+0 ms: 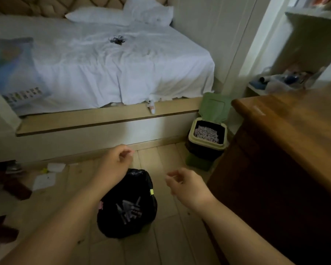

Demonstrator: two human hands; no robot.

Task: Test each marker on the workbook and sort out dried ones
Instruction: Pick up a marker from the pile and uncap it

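A black plastic bag (127, 205) sits on the wooden floor (180, 236) right beneath the person's arms, and through its thin skin several marker-like sticks (129, 209) show as pale shapes, lying jumbled in the lower part; whether they are markers for certain is hard to tell in the dim light. A small yellow tag (152, 191) sits on the bag's right edge. The left hand (116, 161) hangs over the bag's top with its fingers loosely curled, its grip holding nothing that can be seen. The right hand (187, 185) is just to the right of the bag, also loosely curled, its grip empty, not touching the bag. Further right and nearer the bed stands a green bin (206, 142) with its lid raised, lined in black, with printed wrappers inside. A brown wooden table (287, 131) fills the right side. Ahead lies a bed (113, 69) under a rumpled white sheet, with a small dark object (117, 40) on it and a blue printed book or sheet (13, 73) at its left edge. White paper scraps (46, 178) lie on the floor at left.
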